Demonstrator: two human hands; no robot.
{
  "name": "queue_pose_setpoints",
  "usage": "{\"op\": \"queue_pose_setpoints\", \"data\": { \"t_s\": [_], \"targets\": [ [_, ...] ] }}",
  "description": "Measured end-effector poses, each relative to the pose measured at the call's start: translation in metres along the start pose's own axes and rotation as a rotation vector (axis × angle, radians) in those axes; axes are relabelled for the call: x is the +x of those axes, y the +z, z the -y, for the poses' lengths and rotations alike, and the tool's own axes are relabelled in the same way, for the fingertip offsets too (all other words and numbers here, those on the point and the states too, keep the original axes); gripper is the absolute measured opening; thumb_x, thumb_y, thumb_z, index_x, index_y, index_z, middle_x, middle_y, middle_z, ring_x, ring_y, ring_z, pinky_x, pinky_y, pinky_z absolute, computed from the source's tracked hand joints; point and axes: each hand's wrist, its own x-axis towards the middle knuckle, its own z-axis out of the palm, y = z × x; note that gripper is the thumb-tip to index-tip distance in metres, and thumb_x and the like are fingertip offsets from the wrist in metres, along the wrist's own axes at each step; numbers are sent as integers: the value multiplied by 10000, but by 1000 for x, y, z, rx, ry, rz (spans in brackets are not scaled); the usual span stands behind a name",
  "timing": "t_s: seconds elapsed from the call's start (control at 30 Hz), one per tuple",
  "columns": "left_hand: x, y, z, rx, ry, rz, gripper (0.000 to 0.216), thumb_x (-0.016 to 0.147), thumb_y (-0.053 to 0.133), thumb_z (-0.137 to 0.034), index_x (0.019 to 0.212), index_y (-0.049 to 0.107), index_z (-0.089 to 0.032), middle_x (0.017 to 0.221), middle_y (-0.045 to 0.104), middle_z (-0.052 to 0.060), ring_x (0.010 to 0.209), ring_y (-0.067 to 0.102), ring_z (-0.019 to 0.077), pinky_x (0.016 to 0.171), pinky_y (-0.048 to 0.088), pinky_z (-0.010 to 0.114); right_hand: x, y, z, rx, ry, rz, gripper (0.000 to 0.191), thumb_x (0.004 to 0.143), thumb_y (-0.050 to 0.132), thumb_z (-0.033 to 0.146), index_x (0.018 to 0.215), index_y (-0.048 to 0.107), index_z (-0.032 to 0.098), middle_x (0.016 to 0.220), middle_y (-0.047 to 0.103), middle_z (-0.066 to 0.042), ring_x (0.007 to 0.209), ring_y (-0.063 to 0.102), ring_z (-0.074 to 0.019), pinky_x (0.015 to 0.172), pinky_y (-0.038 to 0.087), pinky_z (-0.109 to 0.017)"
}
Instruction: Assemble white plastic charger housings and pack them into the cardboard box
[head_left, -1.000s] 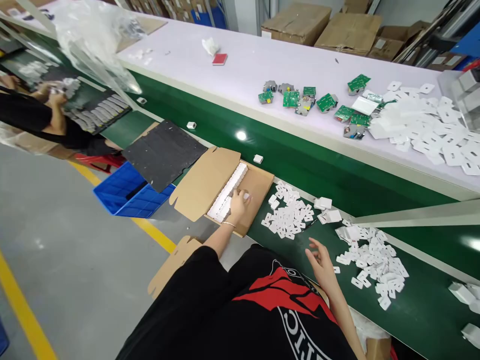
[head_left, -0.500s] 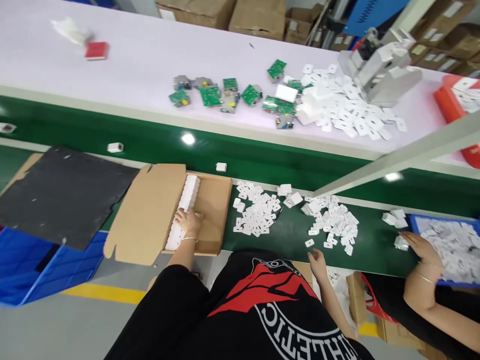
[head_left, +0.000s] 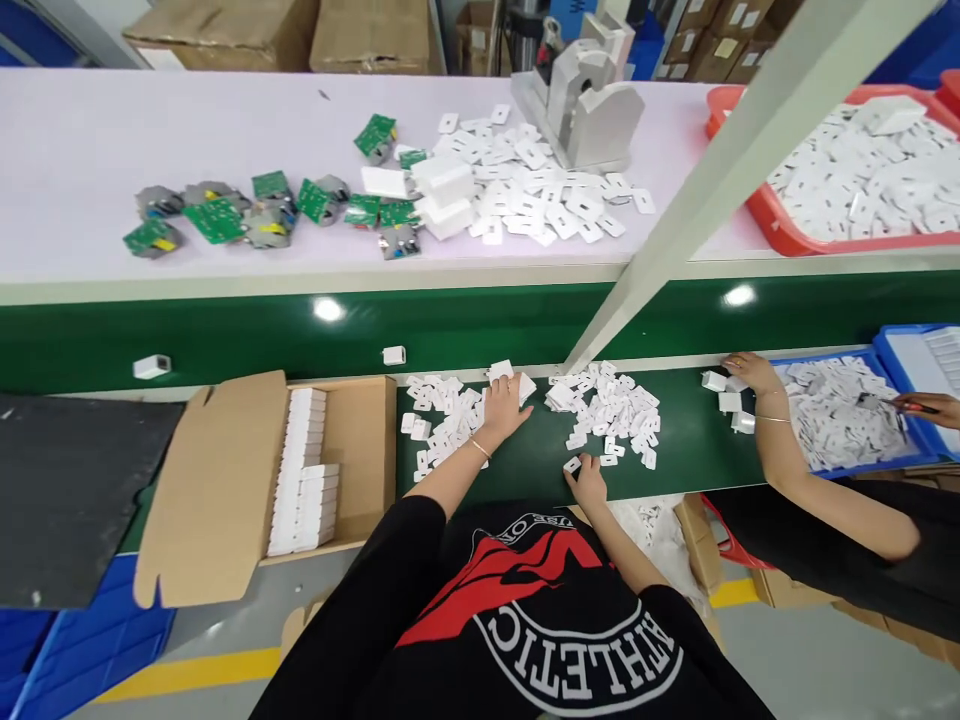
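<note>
On the green conveyor worktop [head_left: 540,460], just beyond the black shirt: left grip [head_left: 504,405] palm-down at the far right corner of a loose heap of small flat white plastic plates [head_left: 442,420]. Fingers stretched loosely, tips against a chunky white plastic block [head_left: 501,371]; nothing seen clasped.

Right grip [head_left: 587,483] at the near edge of the belt, fingertips bunched onto one single white plate [head_left: 572,464]. That plate just off the near side of a second heap of white plates [head_left: 611,410]; impossible to tell whether pinched or merely touched. Second heap to the right of the left grip, near the first heap but apart from it.

Further left, an open brown cardboard box [head_left: 360,430] with rows of white rectangular adapters [head_left: 300,480].

Against half a second back: left grip out of the box and off the adapter rows, now well right of it at the first heap. Right grip gone from an open hover at the belt edge to contact with the single plate.

Far right, another person's hand [head_left: 750,375] beside a blue plastic tray [head_left: 870,466].
</note>
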Motion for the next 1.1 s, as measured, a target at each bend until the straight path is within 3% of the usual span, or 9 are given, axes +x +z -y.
{"op": "queue_pose_setpoints", "data": {
  "t_s": [0.13,0.33,0.5,0.63,0.77,0.93,1.1],
  "targets": [
    [28,20,-19,61,-27,51,707,913,703,-328,1512,428,-71,1365,577,274,1245,566,426,1037,458,509,2,-3,-16,-28,-90,52,375,972,639,256,1323,523,196,1318,531,-130,972,691,-223,724,485,-283],
    [32,40,-7,45,3,32,512,932,575,-130,1438,502,-100,1328,604,246,1255,561,396,1044,483,514,4,-7,-32,-31,-195,99,433,951,655,219,1358,505,227,1325,535,-109,898,676,-175,699,460,-257],
    [-10,50,6,-42,86,-30,518,975,523,-165,1485,444,-127,1386,579,229,1320,531,375,1116,458,539,10,-5,-32,-56,-208,86,402,948,708,389,1234,508,189,1279,551,-128,871,659,-204,659,451,-282],
    [-51,72,4,-114,156,18,509,962,523,-155,1467,456,-151,1413,610,188,1301,575,345,1106,488,520,15,-3,-31,-76,-221,81,267,981,666,334,1147,522,181,1254,565,-135,819,648,-191,651,434,-286],
    [-67,91,2,-178,168,94,480,922,587,-163,1397,523,-150,1369,660,180,1267,621,345,1059,525,514,17,-3,-35,-77,-234,84,133,1012,585,241,1118,551,169,1218,584,-126,777,640,-172,629,406,-275],
    [-69,79,7,-296,143,123,409,912,662,-268,1299,599,-150,1304,692,173,1237,650,338,1072,525,505,17,-5,-35,-47,-244,63,133,1007,569,251,1095,592,154,1172,601,-124,762,627,-169,629,401,-270],
    [-79,37,-7,-447,118,85,428,1025,501,-269,1449,520,-213,1397,661,135,1282,651,259,1069,551,416,15,-14,-29,69,-218,-1,137,966,507,177,1008,632,140,1104,632,-139,761,632,-190,627,411,-272]
  ]
}}
